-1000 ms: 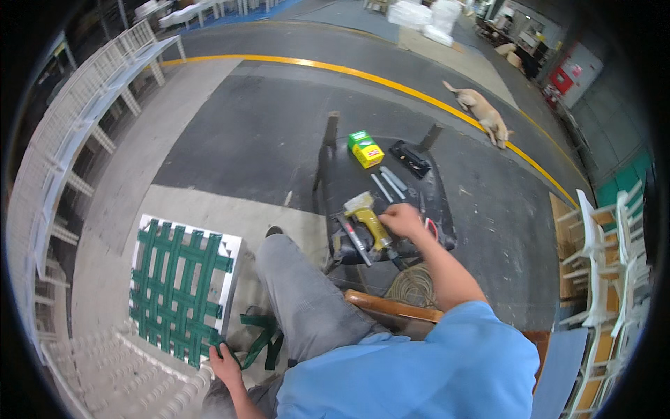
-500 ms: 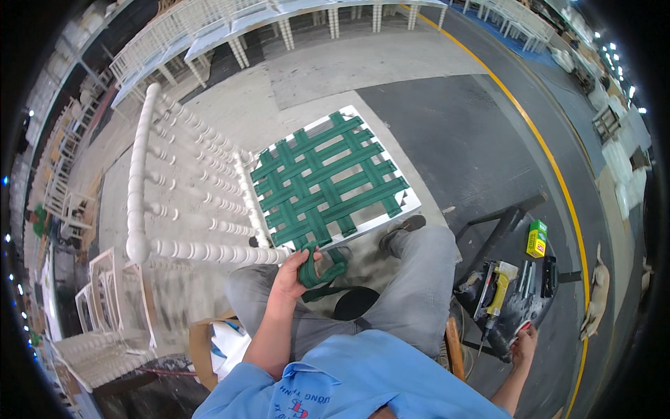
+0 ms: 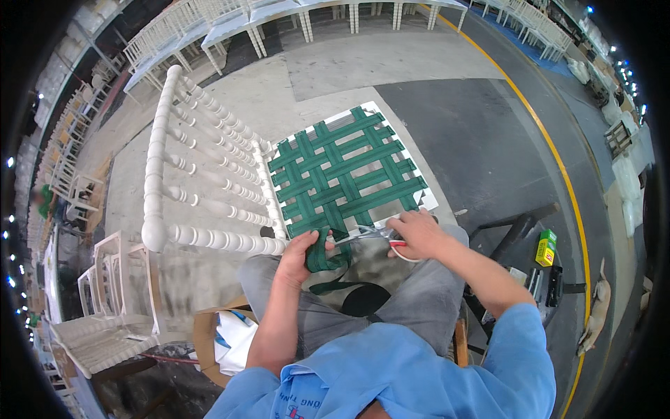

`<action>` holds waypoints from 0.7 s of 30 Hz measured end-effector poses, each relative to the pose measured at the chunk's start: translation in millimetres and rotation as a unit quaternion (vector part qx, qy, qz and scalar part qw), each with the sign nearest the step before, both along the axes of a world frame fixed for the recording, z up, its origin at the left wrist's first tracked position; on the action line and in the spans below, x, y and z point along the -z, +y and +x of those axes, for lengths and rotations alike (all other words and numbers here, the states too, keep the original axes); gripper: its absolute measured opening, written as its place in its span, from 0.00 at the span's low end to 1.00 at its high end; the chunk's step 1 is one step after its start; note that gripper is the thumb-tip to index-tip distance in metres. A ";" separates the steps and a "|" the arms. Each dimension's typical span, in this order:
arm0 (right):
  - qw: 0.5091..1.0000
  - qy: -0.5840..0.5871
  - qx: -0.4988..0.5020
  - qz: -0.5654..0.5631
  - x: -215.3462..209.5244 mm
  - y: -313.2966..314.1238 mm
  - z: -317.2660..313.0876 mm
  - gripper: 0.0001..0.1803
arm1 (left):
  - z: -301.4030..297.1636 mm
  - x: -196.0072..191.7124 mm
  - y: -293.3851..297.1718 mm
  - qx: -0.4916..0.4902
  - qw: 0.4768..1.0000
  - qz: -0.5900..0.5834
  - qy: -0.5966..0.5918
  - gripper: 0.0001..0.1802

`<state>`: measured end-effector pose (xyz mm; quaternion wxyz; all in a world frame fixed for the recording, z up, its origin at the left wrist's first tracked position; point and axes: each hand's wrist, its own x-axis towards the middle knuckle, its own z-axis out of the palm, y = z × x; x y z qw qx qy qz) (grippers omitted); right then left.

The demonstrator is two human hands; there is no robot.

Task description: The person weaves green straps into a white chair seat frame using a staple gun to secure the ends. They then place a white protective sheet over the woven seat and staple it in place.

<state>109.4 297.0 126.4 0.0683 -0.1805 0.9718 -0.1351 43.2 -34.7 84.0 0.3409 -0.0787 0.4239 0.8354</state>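
Ahead of me lies a white chair with turned spindles (image 3: 157,160); its seat frame carries woven green webbing (image 3: 342,167). My left hand (image 3: 300,255) is closed around a folded bunch of green webbing strap (image 3: 324,260) at the near edge of the seat. In my right hand (image 3: 417,236) is a pair of scissors (image 3: 407,251) with red-and-white handles. Their blades point left toward the strap, close to the left hand's fingers. Whether the blades touch the strap I cannot tell. A loose length of strap hangs down between my knees.
On my right a dark stand (image 3: 520,230) bears a yellow-green box (image 3: 546,248) and black tools (image 3: 555,286). An open cardboard box (image 3: 204,342) sits at lower left, beside another white chair (image 3: 105,346). Rows of white chairs line the back. An animal (image 3: 597,314) lies at far right.
My right hand has come from the stand at the right to the seat's near edge, now holding scissors. The left hand still grips the strap. The whole view has shifted slightly.
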 end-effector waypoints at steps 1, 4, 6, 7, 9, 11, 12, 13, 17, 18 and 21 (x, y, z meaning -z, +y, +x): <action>0.999 -0.007 -0.027 0.029 9.1 -4.1 -15.9 0.32 | 1.8 -0.8 1.3 -0.002 1.000 -0.005 0.001 0.19; 0.991 -0.008 -0.106 0.080 28.4 -16.8 -48.9 0.30 | 9.3 -1.9 3.1 -0.010 1.000 -0.016 -0.007 0.18; 0.989 -0.003 -0.136 0.063 38.4 -23.7 -60.7 0.29 | 12.7 -1.9 2.0 -0.010 1.000 -0.003 -0.023 0.15; 0.987 0.000 -0.151 0.055 43.1 -27.7 -65.9 0.29 | 14.3 -1.6 0.6 -0.011 0.999 -0.009 -0.030 0.15; 0.979 0.042 -0.192 0.058 52.6 -35.9 -77.2 0.26 | 17.0 -3.2 0.7 -0.009 0.999 -0.019 -0.043 0.16; 0.976 0.036 -0.207 0.063 58.3 -33.4 -82.0 0.24 | 19.0 -7.3 4.2 0.001 0.999 -0.029 -0.045 0.15; 0.976 0.009 -0.206 0.064 57.5 -32.0 -84.6 0.24 | 19.3 -9.7 4.9 0.005 0.998 -0.034 -0.045 0.15; 0.977 -0.017 -0.202 0.066 55.6 -28.6 -84.8 0.23 | 20.3 -12.9 4.4 0.017 0.999 -0.023 -0.029 0.15; 0.995 0.039 -0.021 -0.094 30.9 -1.8 -53.4 0.27 | 34.5 -27.3 10.4 0.036 0.998 -0.042 0.024 0.14; 0.987 0.063 0.056 -0.138 20.3 8.7 -37.9 0.28 | 37.8 -30.5 17.3 0.034 0.997 -0.061 0.040 0.15; 0.903 0.145 0.313 -0.257 -4.3 40.5 26.9 0.30 | 31.7 11.7 30.2 0.101 0.978 -0.134 0.126 0.17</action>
